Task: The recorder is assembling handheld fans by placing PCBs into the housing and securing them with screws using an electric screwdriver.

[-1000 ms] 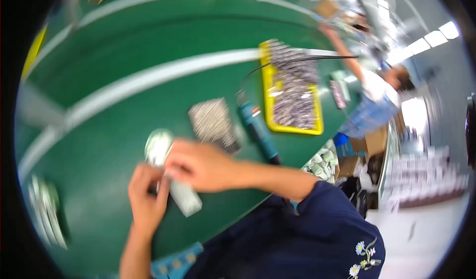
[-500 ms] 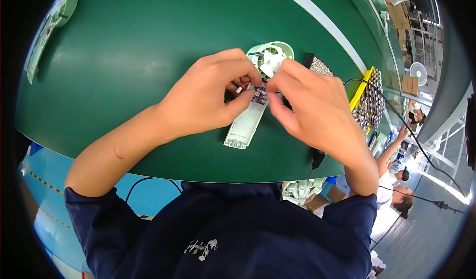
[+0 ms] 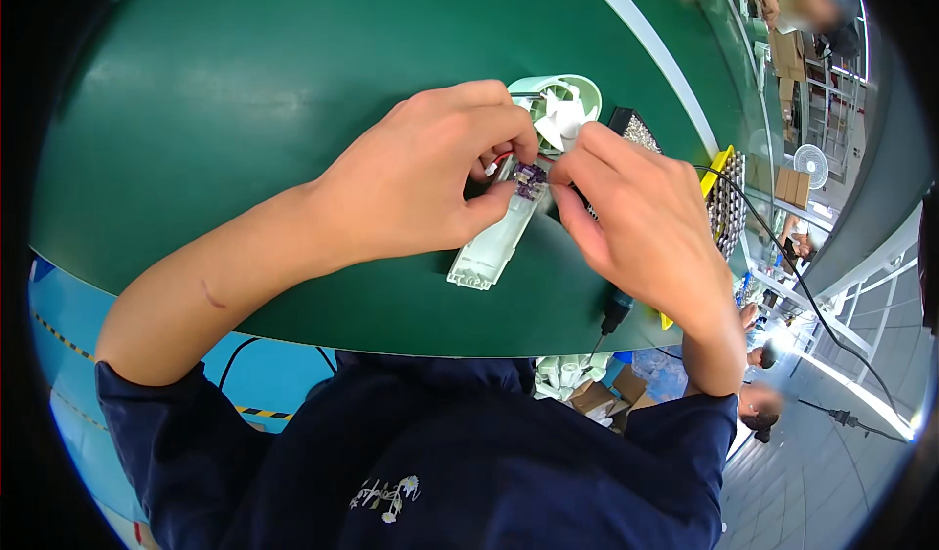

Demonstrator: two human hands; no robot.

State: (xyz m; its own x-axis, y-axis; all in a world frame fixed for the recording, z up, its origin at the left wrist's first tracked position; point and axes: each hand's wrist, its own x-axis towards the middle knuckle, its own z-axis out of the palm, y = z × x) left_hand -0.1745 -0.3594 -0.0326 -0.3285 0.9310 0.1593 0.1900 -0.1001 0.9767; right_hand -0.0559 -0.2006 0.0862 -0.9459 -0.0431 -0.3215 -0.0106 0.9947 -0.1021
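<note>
Head view: from my remote seat I look down on two bare hands working close together over the green desk [image 3: 245, 139]. Between them lies a pale-green fan housing [image 3: 494, 247], its long, open handle part slanting toward the wearer and its round head [image 3: 590, 95], with white blades [image 3: 561, 122] inside, at the far end. A small purplish circuit board [image 3: 530, 181] sits at the upper part of the handle, just short of the head.

The left hand [image 3: 430, 174] comes in from the left, thumb and fingers [image 3: 526, 137] curled with a narrow gap, their tips at the board's left side; a red wire with a white connector [image 3: 493, 167] shows just beside them. The right hand [image 3: 646, 213] mirrors it, thumb and forefinger nearly together at the board's right edge — I cannot tell whether either hand truly grips the board or only touches it.

Partly behind the right hand I make out a black tray [image 3: 636, 128] of small shiny pieces, and beyond it a yellow tray [image 3: 724, 159] filled with more metal parts. A dark screwdriver [image 3: 617, 310] lies near the right wrist, its thin shaft pointing to the desk's near edge — below that edge I see a heap of pale-green parts [image 3: 567, 379].
</note>
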